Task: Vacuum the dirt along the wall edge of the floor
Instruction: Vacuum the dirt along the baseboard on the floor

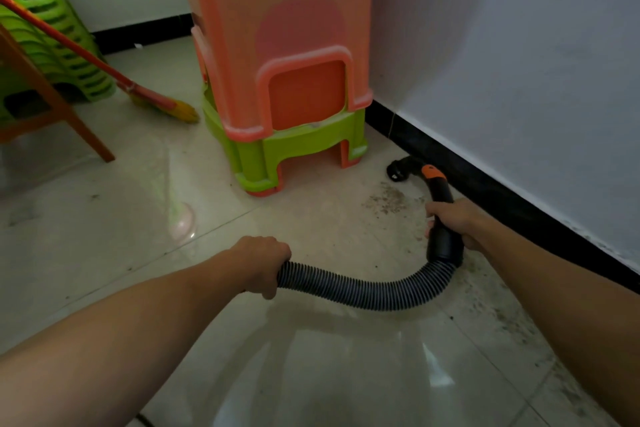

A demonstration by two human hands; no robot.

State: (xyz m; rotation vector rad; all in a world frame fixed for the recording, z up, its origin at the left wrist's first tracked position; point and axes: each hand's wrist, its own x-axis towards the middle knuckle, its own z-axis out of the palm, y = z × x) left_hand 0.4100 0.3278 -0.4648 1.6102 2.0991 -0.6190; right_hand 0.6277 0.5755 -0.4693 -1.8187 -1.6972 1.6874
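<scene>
My right hand [453, 222] grips the black vacuum handle [441, 194], which has an orange collar near its far end. The black nozzle [398, 170] touches the floor close to the black baseboard [502, 194]. Dark specks of dirt [391, 201] lie on the pale tiles just before the nozzle, and more dirt [502, 315] runs along the wall edge toward me. My left hand [263, 263] grips the grey ribbed hose [353, 288], which curves from that hand to the handle's base.
A tall stack of orange and green plastic stools [284, 80] stands just left of the nozzle. A broom [156, 100], more green stools [45, 28] and a wooden leg [86, 128] are at the far left. The white wall [536, 62] runs along the right.
</scene>
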